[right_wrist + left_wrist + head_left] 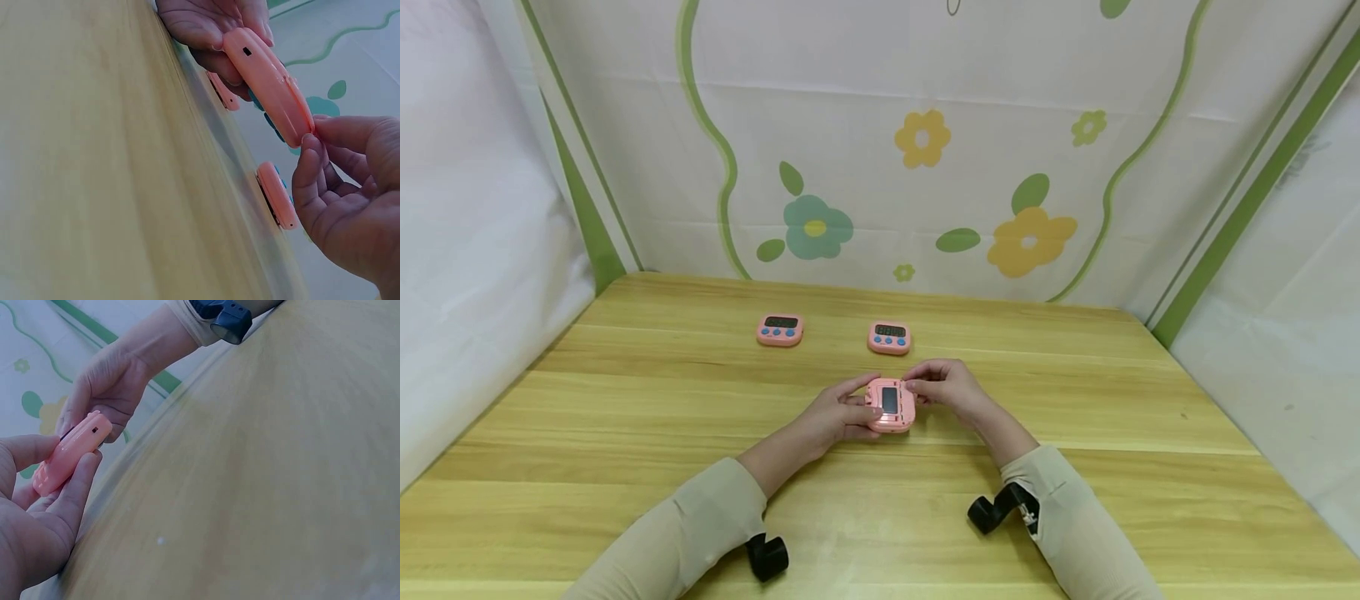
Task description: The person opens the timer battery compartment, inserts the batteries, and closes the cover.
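A pink digital timer (904,414) is held above the table, its back turned up with a dark rectangle on it. My left hand (837,417) grips it at one side, thumb on the back and fingers beneath. At the opposite edge, the thumb and forefinger of my right hand (953,390) pinch the rim. Seen edge-on in the left wrist view, the timer (74,453) shows a small dark slot in its side. Blue buttons peek out under the timer (269,87) in the right wrist view.
Two more pink timers lie face up on the wooden table (880,517): one timer (780,331) at the back left, another timer (889,338) just beyond my hands. A flower-patterned curtain (880,192) hangs behind the table. Black wrist mounts sit on both sleeves.
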Motion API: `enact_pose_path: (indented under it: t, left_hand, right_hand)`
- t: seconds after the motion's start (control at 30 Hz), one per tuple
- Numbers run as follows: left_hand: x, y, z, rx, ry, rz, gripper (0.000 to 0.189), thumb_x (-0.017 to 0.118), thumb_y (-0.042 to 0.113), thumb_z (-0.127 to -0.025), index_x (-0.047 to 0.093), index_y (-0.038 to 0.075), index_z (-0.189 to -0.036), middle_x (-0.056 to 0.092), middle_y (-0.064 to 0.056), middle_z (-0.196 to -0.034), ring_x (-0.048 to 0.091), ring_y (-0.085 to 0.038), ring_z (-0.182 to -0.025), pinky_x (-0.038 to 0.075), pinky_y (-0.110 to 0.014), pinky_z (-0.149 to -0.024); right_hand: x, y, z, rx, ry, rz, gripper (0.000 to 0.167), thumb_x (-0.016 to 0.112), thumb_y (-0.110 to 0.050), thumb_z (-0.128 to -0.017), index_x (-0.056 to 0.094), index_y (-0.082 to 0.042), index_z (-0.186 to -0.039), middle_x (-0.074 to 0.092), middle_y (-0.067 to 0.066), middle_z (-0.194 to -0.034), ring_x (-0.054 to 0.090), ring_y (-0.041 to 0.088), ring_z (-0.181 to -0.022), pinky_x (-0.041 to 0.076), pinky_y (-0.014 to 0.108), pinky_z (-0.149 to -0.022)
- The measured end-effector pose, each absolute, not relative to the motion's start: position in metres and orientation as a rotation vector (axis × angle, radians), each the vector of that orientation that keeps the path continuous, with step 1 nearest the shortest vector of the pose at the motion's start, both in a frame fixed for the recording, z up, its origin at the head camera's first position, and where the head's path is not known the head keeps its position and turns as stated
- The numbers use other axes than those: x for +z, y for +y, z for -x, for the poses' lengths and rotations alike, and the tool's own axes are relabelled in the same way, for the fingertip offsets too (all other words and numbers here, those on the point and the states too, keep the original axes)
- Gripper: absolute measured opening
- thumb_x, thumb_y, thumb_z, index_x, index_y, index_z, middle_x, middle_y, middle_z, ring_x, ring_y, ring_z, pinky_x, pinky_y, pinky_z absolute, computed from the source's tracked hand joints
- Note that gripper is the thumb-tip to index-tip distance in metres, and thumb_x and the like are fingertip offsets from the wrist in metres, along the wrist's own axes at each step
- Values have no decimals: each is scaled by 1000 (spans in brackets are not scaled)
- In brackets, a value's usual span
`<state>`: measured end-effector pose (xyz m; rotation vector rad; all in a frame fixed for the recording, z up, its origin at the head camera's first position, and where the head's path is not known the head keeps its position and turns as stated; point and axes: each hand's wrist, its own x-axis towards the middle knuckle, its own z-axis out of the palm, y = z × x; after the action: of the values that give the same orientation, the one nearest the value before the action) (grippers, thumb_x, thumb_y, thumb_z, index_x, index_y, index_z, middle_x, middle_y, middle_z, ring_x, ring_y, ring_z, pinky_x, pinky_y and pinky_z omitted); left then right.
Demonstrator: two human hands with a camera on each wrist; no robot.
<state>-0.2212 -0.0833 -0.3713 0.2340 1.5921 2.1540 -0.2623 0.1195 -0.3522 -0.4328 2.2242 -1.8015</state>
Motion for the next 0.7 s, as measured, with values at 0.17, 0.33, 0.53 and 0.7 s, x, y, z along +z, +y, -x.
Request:
enact_pose_path:
  t: [0.17, 0.33, 0.53, 0.7]
  left_hand:
    - [-371, -84, 221, 2146, 1599, -229, 63, 56, -4, -79, 28, 7, -135, 55, -21, -101, 59, -24, -78, 50, -36, -71]
    - [-370, -82, 221, 2160, 1601, -207, 64, 57, -3, -79, 29, 7, -135, 54, -22, -103, 59, -24, -79, 50, -36, -71]
    - [-370, -80, 221, 2180, 1599, -164, 65, 59, -2, -78, 30, 10, -135, 54, -21, -104, 59, -23, -78, 50, -35, -70]
    - [-370, -80, 221, 2192, 1597, -158, 64, 59, -1, -78, 30, 11, -134, 53, -21, -106, 59, -24, -79, 50, -36, -71]
  right_hand:
    - [-352, 119, 261, -1803, 2210, 431, 20, 61, -3, -79, 58, 10, -93, 59, 8, -77, 51, 14, -62, 49, 27, -57]
    - [-351, 121, 259, -1803, 2162, 435, 24, 59, -5, -80, 55, 10, -99, 56, 9, -77, 52, 14, -61, 48, 25, -55]
    - [-352, 128, 259, -1773, 2038, 496, 36, 58, -4, -81, 49, 7, -113, 53, 12, -85, 53, 18, -70, 50, 29, -61]
    - [-353, 132, 260, -1740, 1914, 512, 45, 56, -1, -81, 41, 3, -123, 51, 17, -96, 54, 21, -78, 51, 33, -66]
